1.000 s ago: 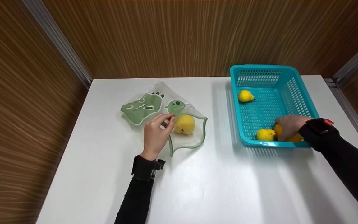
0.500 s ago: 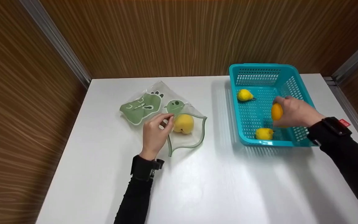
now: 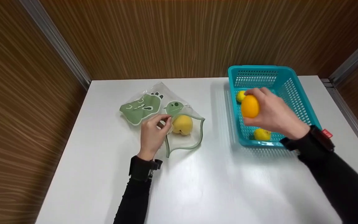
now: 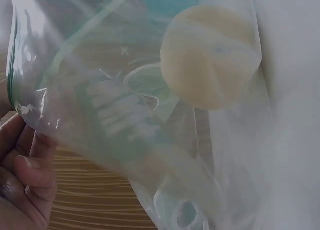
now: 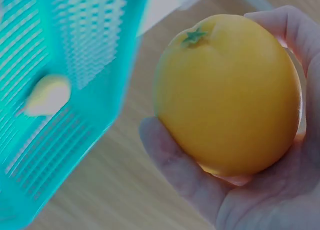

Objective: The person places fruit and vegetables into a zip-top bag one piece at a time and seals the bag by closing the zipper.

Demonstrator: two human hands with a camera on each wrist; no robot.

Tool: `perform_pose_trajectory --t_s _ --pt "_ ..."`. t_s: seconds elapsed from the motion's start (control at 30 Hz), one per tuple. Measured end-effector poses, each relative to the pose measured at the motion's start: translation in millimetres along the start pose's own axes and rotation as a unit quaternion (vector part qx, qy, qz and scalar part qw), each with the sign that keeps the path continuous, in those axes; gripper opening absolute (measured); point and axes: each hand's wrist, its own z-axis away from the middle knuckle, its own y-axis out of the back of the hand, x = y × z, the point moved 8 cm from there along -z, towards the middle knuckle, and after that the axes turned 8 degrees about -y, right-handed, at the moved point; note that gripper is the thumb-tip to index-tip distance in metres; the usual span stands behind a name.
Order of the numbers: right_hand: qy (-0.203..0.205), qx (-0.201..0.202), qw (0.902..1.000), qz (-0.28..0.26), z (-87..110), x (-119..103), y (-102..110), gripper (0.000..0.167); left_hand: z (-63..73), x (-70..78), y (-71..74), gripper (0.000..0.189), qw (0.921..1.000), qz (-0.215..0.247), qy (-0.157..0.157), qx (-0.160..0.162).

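My left hand (image 3: pixel 154 135) pinches the green-edged rim of a clear plastic bag (image 3: pixel 194 146) printed with a green cartoon animal. The bag lies on the table with its mouth spread toward the right. A round yellow fruit (image 3: pixel 182 125) with a dimple sits within the bag; the left wrist view has it pale behind the film (image 4: pixel 212 57). Above the left part of a turquoise basket (image 3: pixel 303 105), my right hand (image 3: pixel 270 112) holds an orange (image 3: pixel 250 106). Its green stem end (image 5: pixel 194 36) shows in the right wrist view, with fingers and thumb curved round the fruit.
Inside the basket are a small yellow pear (image 3: pixel 240 96), partly covered by my right hand, and a lumpy yellow fruit (image 3: pixel 262 134) near the front wall. Wood-grain panels (image 3: pixel 166 40) stand behind and left of the white table (image 3: pixel 197 186).
My right hand has lifted the orange from the basket's front right corner and moved it up and leftward. The left hand stays at the bag's rim.
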Motion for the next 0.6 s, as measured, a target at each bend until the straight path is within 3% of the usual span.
perform_pose_trajectory --t_s 0.17,0.3,0.6 --pt "0.043 0.050 0.9972 -0.035 10.6 -36.8 -12.7 0.071 -0.8 1.1 -0.5 0.011 1.0000 -0.001 0.000 0.000" --pt "0.067 0.068 0.9933 -0.065 15.7 -59.3 -32.1 0.068 -1.1 1.0 -1.1 0.011 1.0000 0.000 -0.002 0.001" --pt "0.113 0.020 0.9882 -0.102 9.1 -84.0 -113.1 0.071 -0.2 2.4 -1.5 0.010 0.9999 -0.006 -0.013 0.006"
